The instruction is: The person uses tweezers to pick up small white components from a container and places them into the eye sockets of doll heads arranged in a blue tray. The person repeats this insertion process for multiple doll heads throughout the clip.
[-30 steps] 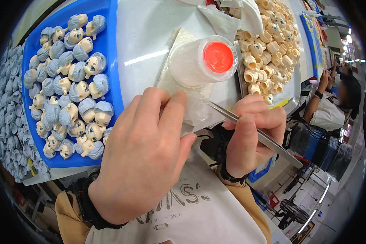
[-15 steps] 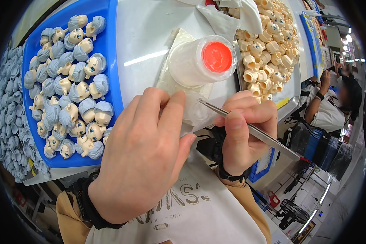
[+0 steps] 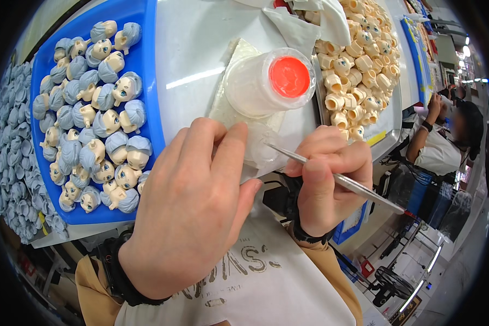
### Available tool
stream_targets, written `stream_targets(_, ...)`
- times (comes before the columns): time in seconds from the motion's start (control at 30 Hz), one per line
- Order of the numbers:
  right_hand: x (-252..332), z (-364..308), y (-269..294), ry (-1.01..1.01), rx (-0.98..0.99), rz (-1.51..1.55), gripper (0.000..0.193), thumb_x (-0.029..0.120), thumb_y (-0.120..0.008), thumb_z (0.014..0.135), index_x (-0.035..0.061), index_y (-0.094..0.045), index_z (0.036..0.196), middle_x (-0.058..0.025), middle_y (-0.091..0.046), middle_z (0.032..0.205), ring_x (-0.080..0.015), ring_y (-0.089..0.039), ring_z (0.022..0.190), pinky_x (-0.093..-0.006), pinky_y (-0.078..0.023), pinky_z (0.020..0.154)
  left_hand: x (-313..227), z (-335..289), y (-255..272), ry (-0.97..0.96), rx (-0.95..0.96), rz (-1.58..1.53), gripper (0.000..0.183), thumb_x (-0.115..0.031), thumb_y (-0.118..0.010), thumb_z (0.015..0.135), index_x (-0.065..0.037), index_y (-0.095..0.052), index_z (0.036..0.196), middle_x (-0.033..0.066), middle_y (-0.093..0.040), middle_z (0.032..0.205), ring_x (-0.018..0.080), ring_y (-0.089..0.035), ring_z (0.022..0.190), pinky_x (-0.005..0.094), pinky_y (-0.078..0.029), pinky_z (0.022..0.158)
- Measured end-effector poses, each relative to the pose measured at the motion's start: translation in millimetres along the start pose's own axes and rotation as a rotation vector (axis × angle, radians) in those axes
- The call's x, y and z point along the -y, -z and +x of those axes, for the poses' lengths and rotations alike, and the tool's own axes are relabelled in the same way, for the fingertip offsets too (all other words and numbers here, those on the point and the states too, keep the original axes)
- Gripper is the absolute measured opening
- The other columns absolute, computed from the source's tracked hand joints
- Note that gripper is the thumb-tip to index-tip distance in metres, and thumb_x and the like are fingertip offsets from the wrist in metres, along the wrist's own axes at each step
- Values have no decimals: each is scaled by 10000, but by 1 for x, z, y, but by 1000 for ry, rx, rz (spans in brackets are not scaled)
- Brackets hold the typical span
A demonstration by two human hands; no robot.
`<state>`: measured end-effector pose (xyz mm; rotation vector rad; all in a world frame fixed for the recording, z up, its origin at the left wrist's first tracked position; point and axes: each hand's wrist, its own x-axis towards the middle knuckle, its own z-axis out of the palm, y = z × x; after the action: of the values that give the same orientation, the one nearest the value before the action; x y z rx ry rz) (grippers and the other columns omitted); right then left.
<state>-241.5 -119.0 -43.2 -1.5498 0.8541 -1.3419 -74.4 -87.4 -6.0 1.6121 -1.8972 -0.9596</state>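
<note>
My right hand (image 3: 331, 182) pinches a pair of metal tweezers (image 3: 358, 187), their tips pointing left toward a crumpled translucent plastic piece (image 3: 262, 144). My left hand (image 3: 187, 204) is back-up with its fingers curled down; whatever lies beneath them is hidden. Its index fingertip is at the near edge of the plastic piece. Just beyond, a translucent white tub (image 3: 250, 87) with a red-orange round top (image 3: 289, 76) rests tilted in view on a whitish slab (image 3: 239, 51).
At left a blue tray (image 3: 153, 70) holds doll heads (image 3: 126, 88) with grey-blue hair, beside piled hair pieces (image 3: 11, 146). Bare face parts (image 3: 358, 65) heap at right near a white cloth (image 3: 304, 27). Another person (image 3: 437, 141) sits farther right.
The tweezers have tilted and their tips have dropped slightly lower, with the right fingers shifting around them. My left hand stays in place.
</note>
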Motion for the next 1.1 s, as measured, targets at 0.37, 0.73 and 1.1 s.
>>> stream_targets(0.37, 5, 1, 2, 75, -47, -184, 213, -72, -675, 698, 24, -527, 818, -74, -590, 699, -148, -492, 628, -260, -378, 618, 1, -1, -1, -6, 1, -3, 469, -40, -652, 723, 71, -499, 1152, 182, -491, 980, 335, -528, 845, 372, -432, 714)
stream_targets(0.73, 2, 3, 1, 15, 37, -174, 208, -65, -697, 714, 28, -533, 801, -75, -615, 721, -144, -503, 641, -262, -393, 622, 1, -1, 0, 0, 3, 0, 472, -42, -648, 725, 76, -495, 1156, 186, -487, 989, 336, -525, 859, 370, -433, 725)
stream_targets(1.1, 1, 1, 1, 23, 41, -126, 249, -76, -704, 698, 52, -506, 777, -74, -624, 692, -154, -525, 606, -269, -388, 632, 1, 0, 0, 4, 5, -5, 479, -40, -653, 717, 67, -497, 1156, 184, -486, 995, 337, -528, 870, 373, -435, 733)
